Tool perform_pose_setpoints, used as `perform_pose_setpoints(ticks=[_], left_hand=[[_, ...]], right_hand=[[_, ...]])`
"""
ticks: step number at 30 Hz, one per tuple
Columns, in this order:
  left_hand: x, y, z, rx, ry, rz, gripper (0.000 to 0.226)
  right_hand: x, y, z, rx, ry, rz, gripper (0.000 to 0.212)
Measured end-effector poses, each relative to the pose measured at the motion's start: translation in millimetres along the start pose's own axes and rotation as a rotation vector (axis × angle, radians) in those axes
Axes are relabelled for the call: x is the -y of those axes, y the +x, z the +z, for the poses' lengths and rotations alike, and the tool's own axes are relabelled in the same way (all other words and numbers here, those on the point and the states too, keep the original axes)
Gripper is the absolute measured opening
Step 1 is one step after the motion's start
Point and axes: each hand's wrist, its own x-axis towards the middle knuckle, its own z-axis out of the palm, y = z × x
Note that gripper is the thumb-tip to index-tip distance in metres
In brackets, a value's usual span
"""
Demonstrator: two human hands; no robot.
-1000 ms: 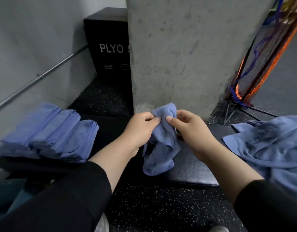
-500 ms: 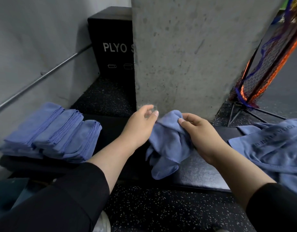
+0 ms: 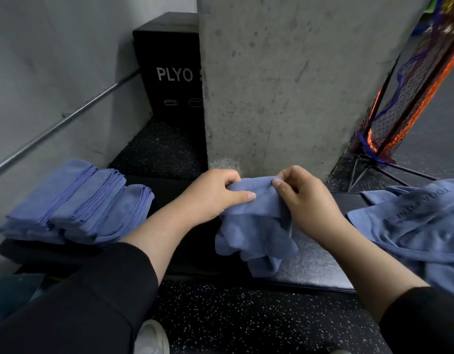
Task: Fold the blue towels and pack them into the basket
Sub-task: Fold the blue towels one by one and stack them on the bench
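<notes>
A crumpled blue towel (image 3: 254, 233) hangs over a dark padded bench (image 3: 312, 267) in the middle of the view. My left hand (image 3: 215, 195) grips its upper edge on the left, thumb laid along the cloth. My right hand (image 3: 302, 198) pinches the same edge close by on the right. Three folded blue towels (image 3: 75, 203) lie side by side on the bench's left end. A heap of unfolded blue towels (image 3: 417, 226) with printed lettering covers the right end. No basket is in view.
A concrete pillar (image 3: 284, 80) rises right behind the bench. A black plyo box (image 3: 169, 72) stands in the back corner beside a grey wall with a metal rail (image 3: 67, 118). A netted stand (image 3: 404, 103) on thin legs is at right. Speckled rubber floor (image 3: 246, 320) lies below.
My left hand has closed on the towel's top edge, where it was only reaching half a second ago. Both hands now sit close together, and the towel has dropped lower onto the bench.
</notes>
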Motion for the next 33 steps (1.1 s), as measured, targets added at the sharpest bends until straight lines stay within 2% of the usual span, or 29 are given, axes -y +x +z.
perform_pose_setpoints(ticks=[3,7,9,12,14,16,17,18,20,23,26,28,30,32,33], left_hand=[[4,0,-10,0.005,0.032,-0.008,0.045],[15,0,-24,-0.050,0.059,-0.028,0.040],[20,-1,-29,-0.091,0.039,-0.024,0.030],[17,-4,-30,-0.054,-0.042,0.024,0.012],[8,-6,-22,0.009,-0.066,0.061,0.007],[-1,-7,-13,0.045,-0.071,0.087,0.010],[-4,-5,-9,0.044,-0.078,0.091,0.010],[-6,-4,-7,0.033,-0.090,0.087,0.010],[-7,-3,-6,0.024,-0.128,0.056,0.013],[-2,-2,-12,0.099,-0.144,-0.015,0.023],[7,-4,-23,0.126,0.095,-0.059,0.010],[14,-5,-31,0.097,0.199,-0.096,0.030],[18,-7,-37,0.021,0.164,-0.109,0.037],[17,-7,-39,-0.021,0.027,-0.089,0.035],[14,-7,-37,-0.008,-0.021,-0.074,0.032]], right_hand=[[-4,4,-5,-0.095,0.002,0.026,0.013],[-10,9,-12,-0.163,-0.017,0.113,0.012],[-14,11,-17,-0.153,-0.053,0.177,0.014],[-12,9,-15,0.010,0.068,0.150,0.008],[-8,4,-7,0.211,0.238,0.064,0.027],[-3,2,2,0.356,0.267,0.015,0.047],[-2,1,6,0.396,0.247,0.000,0.047],[0,0,8,0.410,0.213,-0.015,0.039],[1,1,11,0.380,0.126,-0.041,0.007],[-1,4,10,0.175,0.036,-0.050,0.032],[-2,12,-3,-0.101,0.034,0.036,0.037],[-7,16,-14,-0.166,0.018,0.104,0.035],[-14,17,-22,-0.081,0.035,0.136,0.029],[-13,12,-22,0.130,0.252,0.148,0.011],[-13,10,-19,0.245,0.342,0.142,0.026]])
